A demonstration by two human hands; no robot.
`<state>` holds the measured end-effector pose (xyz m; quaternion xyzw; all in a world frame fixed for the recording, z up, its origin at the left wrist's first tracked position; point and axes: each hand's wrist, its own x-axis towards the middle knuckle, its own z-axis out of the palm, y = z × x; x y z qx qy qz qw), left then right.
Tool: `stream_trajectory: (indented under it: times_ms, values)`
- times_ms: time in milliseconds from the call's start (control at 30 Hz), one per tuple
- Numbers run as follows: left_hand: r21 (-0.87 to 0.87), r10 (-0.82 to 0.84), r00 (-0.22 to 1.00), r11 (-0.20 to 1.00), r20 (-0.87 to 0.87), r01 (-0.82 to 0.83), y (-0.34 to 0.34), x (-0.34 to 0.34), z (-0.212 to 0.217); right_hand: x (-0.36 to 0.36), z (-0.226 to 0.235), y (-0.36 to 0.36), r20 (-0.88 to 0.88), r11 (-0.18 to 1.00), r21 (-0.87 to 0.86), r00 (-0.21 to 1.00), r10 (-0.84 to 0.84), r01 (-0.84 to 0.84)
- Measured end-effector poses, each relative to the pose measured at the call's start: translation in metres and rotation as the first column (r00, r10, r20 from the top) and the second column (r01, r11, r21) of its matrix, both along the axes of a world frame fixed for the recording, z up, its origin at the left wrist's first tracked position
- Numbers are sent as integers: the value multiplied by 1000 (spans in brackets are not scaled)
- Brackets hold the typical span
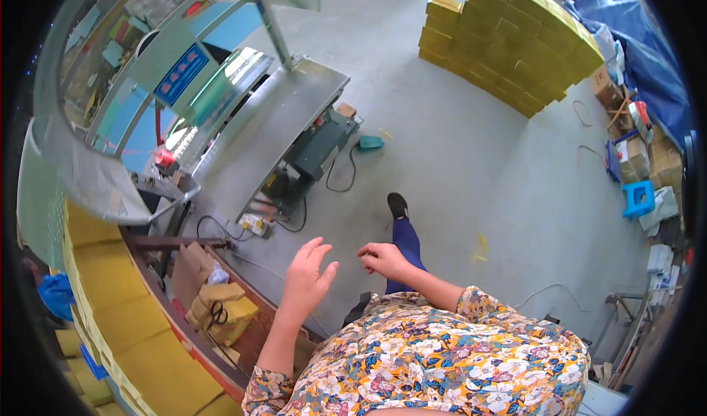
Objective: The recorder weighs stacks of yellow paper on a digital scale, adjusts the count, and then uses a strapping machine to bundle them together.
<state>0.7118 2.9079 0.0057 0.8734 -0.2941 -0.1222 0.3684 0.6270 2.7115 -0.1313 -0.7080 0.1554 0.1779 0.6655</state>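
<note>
My left hand [308, 277] is raised in front of my body, its fingers and thumb apart and holding nothing. To its right hovers my right hand [387, 260], with loosely bent fingers and nothing visible between them. Both hands are in the air above the grey floor, touching nothing. Nearest my left forearm is a red-edged bin [254, 350] holding crumpled yellow packs [228, 320]. Black-handled scissors [218, 313] lie on those packs. One of my legs, in blue trousers with a dark shoe [398, 205], shows beyond my right hand.
A machine with a metal table [272, 114] stands ahead on the left, its motor [317, 151] below. Cables [352, 177] trail on the floor. Yellow blocks are stacked as a wall [508, 48] far right; more yellow packs [132, 298] line the left. A blue stool [638, 199] stands right.
</note>
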Motion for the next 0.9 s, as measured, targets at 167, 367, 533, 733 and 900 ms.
stream_trajectory:
  times_ms: [167,367,533,733,900]
  values:
    - [199,14,992,979,123,-39,-87,140,-53,105,-60,-125,-118,976,102,976,-182,194]
    - [452,99,930,852,354,-263,-164,305,-92,291,-116,-266,-176,986,-58,971,-162,155]
    - [585,-34,936,788,349,-190,-200,365,-133,442,-177,-305,-262,976,113,953,-152,187]
    - [570,-29,912,789,409,-230,-205,368,-146,559,-232,-276,-367,961,240,929,-38,134]
    - [589,-45,919,779,391,-212,-207,368,-147,611,-275,-253,-387,980,189,922,14,64]
